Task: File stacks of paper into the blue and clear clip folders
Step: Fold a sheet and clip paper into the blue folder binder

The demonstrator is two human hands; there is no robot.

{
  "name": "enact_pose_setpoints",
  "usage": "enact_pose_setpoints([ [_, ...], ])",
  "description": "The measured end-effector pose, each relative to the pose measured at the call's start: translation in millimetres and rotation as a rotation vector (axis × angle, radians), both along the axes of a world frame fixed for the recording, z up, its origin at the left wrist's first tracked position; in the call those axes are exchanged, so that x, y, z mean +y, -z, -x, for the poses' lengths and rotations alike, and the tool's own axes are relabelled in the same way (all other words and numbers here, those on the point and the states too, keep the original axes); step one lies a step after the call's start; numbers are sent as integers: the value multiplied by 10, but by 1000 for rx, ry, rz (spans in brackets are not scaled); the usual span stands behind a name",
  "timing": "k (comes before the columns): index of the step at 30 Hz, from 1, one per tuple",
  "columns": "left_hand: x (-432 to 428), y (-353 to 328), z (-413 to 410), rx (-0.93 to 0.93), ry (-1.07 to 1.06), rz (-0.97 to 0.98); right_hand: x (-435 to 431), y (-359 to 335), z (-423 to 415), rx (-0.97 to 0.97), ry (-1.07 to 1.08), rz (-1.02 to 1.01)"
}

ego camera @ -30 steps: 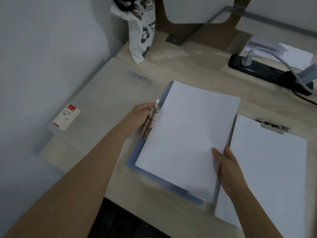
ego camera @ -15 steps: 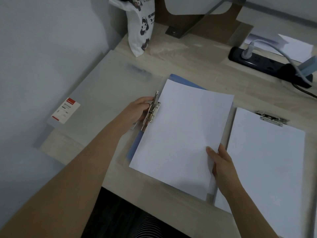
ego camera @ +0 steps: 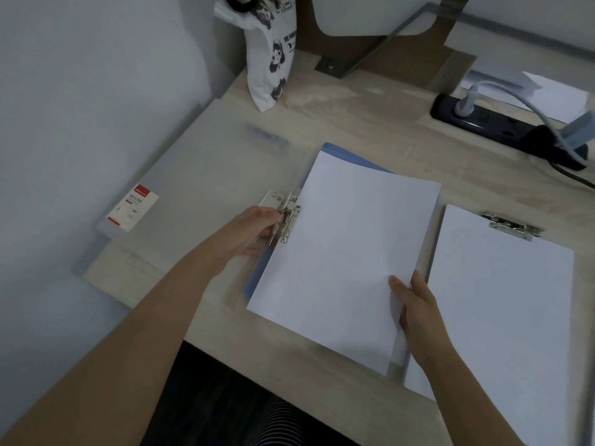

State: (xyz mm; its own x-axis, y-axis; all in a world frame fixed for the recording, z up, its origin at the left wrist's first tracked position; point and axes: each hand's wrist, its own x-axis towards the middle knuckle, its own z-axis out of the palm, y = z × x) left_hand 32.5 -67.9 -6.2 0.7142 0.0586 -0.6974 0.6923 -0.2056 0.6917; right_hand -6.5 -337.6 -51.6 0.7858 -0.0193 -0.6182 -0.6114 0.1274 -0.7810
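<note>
A white paper stack (ego camera: 341, 252) lies on the open blue folder (ego camera: 257, 278), whose blue edges show at the top and lower left. My left hand (ego camera: 254, 230) grips the metal clip (ego camera: 286, 220) at the stack's left edge. My right hand (ego camera: 415, 304) pinches the stack's right edge, thumb on top. The folder's clear front cover (ego camera: 199, 175) lies opened out to the left, with a red-and-white label on it. To the right lies a second paper stack (ego camera: 502, 310) under a metal clip (ego camera: 512, 225) in the clear folder.
A printed white tote bag (ego camera: 270, 59) hangs at the back left by the wall. A black power strip (ego camera: 502, 127) with cables sits at the back right, loose sheets (ego camera: 553, 94) behind it. The desk's front edge (ego camera: 289, 365) runs just below the folders.
The paper stack has slid a little left toward the clip, pushed by my right hand. My left hand stays on the clip.
</note>
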Motion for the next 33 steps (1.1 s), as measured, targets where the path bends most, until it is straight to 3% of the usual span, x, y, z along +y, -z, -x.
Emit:
enact_pose_setpoints([
  [9,7,-1,-39,130,31,-98,-24,29,1,-19,-28,13],
  [33,-28,120,-6,128,26,-89,-14,32,-20,-15,-34,22],
])
